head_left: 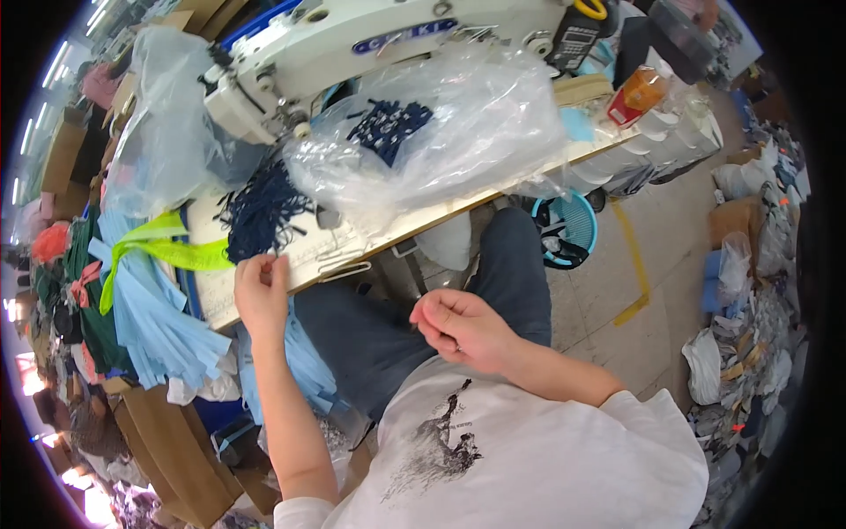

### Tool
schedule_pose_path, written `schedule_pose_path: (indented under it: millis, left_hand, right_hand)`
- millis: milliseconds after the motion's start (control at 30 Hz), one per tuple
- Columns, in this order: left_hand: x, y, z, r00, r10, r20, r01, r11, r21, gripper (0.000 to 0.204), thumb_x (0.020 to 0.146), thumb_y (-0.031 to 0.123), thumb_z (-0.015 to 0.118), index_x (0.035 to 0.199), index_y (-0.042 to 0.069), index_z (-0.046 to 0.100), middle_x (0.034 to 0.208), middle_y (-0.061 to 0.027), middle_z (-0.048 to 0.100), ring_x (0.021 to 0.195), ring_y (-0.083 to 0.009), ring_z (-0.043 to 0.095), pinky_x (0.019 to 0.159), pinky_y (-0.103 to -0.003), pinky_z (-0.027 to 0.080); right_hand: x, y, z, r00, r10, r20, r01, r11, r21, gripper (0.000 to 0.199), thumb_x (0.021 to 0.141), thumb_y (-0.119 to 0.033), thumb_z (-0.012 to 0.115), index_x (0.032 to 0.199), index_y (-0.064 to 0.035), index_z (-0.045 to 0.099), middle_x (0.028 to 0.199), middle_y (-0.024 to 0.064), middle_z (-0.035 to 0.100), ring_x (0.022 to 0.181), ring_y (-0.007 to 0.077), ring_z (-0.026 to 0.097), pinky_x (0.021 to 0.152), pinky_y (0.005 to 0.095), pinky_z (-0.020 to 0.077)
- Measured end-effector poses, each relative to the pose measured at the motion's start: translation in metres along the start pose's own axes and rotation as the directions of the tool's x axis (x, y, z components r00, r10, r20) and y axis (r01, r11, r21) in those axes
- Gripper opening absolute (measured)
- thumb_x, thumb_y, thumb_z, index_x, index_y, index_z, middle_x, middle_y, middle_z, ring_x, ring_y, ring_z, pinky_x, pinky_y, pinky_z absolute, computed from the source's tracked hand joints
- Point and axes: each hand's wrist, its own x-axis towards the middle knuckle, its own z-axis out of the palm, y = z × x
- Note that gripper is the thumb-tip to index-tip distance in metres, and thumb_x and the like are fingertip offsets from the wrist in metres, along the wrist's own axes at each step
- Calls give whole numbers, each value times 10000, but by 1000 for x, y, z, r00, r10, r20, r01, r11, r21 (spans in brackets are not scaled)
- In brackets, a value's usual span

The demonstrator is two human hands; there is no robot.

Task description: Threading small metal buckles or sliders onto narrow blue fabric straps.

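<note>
At the table's front left edge is my left hand [263, 295], its thumb and fingers pinched together. Its fingertips sit at the near end of a heap of short navy fabric strips [264, 207]; what they hold, if anything, is too small to make out. My right hand [463, 328] is held above my lap, away from the table, with fingers curled closed; whatever may be inside is hidden. More navy strips [389, 130] lie in a clear plastic bag [493, 106] spread over the table [304, 251]. A white sewing machine [326, 44] stands behind both heaps.
Left of the navy heap hang a neon-green strip [181, 251] and light blue fabric strips [159, 309]. A orange-and-red package [636, 95] rests at the table's right end. Below it stands a blue basket [589, 222] on the floor. Fabric scraps [749, 353] pile up far right.
</note>
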Motion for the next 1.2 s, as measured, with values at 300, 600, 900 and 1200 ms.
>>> schedule_pose_path:
  millis: [300, 600, 900, 1200]
  left_hand:
    - [43, 7, -3, 871, 184, -455, -309, 926, -216, 130, 869, 52, 571, 779, 8, 489, 1010, -144, 613, 927, -216, 546, 836, -291, 409]
    - [22, 70, -25, 966, -73, -249, -112, 749, -653, 60, 911, 27, 551, 859, 17, 523, 853, -72, 591, 777, -143, 562, 784, -266, 460]
    - [-76, 128, -5, 971, -72, 228, 234, 474, -849, 191, 840, -90, 605, 1023, -36, 611, 921, -119, 620, 767, -172, 614, 698, -292, 535]
    - [-105, 134, 3, 944, 72, 321, 240, 519, -820, 152, 852, -84, 598, 996, -42, 618, 974, -129, 584, 784, -156, 587, 683, -261, 511]
  right_hand:
    - [0, -4, -6, 999, 37, 26, -36, 999, -12, 229, 983, -226, 523, 1070, -22, 583, 649, -48, 408, 519, 23, 317, 441, 196, 229]
    - [-10, 5, -13, 997, 60, 58, -64, 995, 78, 260, 988, -205, 498, 1168, -30, 564, 732, -28, 444, 559, 26, 339, 448, 184, 247]
    - [-11, -6, -14, 991, -129, 21, 129, 992, 0, 188, 960, -186, 559, 1084, -43, 565, 838, 34, 588, 496, 39, 393, 398, 196, 268]
    - [-13, -14, -8, 991, -131, 36, 129, 990, 61, 177, 941, -137, 587, 1075, -30, 632, 917, 49, 651, 563, 17, 430, 433, 164, 293]
